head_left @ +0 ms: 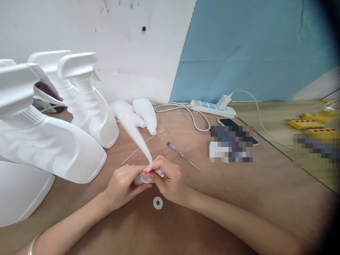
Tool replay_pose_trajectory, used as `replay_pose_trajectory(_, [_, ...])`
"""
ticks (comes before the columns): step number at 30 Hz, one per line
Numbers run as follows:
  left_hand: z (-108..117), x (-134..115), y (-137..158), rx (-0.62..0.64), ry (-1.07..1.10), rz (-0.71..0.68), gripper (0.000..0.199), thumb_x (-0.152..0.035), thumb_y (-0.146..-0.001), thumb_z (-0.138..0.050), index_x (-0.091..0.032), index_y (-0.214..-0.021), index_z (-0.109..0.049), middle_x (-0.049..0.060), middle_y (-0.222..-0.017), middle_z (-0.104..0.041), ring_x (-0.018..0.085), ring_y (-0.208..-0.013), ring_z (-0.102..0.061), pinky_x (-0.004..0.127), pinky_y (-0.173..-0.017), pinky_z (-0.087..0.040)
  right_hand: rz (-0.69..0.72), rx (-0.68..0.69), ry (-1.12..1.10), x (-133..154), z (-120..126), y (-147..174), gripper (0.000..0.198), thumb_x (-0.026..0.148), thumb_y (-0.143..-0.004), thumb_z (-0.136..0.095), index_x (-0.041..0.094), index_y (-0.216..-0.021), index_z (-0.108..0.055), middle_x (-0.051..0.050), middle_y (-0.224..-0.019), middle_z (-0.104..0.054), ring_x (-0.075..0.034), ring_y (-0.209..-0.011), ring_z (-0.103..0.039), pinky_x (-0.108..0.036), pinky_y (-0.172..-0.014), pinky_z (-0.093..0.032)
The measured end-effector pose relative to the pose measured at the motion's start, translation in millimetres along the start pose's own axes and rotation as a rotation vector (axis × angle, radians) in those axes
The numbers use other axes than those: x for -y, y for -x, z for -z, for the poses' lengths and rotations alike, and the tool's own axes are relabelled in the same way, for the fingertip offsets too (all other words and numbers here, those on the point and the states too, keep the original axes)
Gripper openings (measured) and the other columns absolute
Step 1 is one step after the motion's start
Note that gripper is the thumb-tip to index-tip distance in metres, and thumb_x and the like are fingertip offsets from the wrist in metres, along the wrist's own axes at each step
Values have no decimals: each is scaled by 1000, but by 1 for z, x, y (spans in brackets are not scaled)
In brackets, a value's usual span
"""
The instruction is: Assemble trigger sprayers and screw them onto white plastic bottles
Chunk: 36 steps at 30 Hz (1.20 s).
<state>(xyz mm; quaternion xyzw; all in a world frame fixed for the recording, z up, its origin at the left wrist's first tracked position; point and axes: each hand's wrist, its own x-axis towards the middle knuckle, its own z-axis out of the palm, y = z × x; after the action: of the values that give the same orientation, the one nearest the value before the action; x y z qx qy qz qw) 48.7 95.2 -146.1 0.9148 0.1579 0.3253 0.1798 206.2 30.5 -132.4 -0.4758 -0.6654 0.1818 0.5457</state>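
Low in the middle, my left hand (123, 182) is closed around a white plastic spray head (145, 178), mostly hidden by fingers. My right hand (168, 177) is closed too, thumb and forefinger pinching the lower end of a white dip tube (142, 145) at the spray head. The tube sticks up and leans left, its upper part smeared by motion. Just below my hands a flat white ring washer (158, 203) lies on the table. Beyond them are a loose thin tube (132, 154) and a slim screwdriver (183, 156) with a clear handle.
Several white spray bottles (86, 92) with trigger heads crowd the left. Two headless white bottles (145, 115) lie at the back. A power strip (212, 108) with cords and a phone (239, 131) are back right, near a pixelated patch. Yellow items (305, 124) sit beyond the table edge.
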Motion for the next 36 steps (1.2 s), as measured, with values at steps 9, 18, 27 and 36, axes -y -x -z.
replay_pose_trajectory(9, [-1,0,0,-5,24,2,22,-30,-78,-60,-15,-94,-56,3,-73,-65,13,-62,-60,23,-56,-44,33,26,10,-2,1,-1,6,21,-81,-54,21,-76,-57,0,-64,-58,-12,-58,-48,-25,-55,-42])
replay_pose_trajectory(18, [0,-1,0,15,32,36,26,-30,-79,-59,-16,-100,-54,4,-81,-67,14,-66,-60,23,-59,-45,51,21,5,-6,-1,2,6,21,-81,-55,20,-76,-58,0,-65,-60,-11,-58,-47,-23,-53,-40])
replay_pose_trajectory(27, [1,2,-6,155,331,362,44,-31,-73,-64,-19,-110,-45,4,-87,-64,16,-73,-60,27,-63,-48,-310,-26,-161,-17,-1,-8,18,35,-81,-54,18,-75,-58,-1,-74,-59,-10,-64,-53,-23,-58,-43])
replay_pose_trajectory(36, [7,2,-8,144,541,532,20,-35,-78,-57,-15,-79,-51,-2,-63,-56,8,-52,-45,18,-47,-35,-590,-113,-546,-31,-1,-13,26,41,-79,-52,17,-68,-56,1,-65,-58,-9,-53,-49,-21,-51,-40])
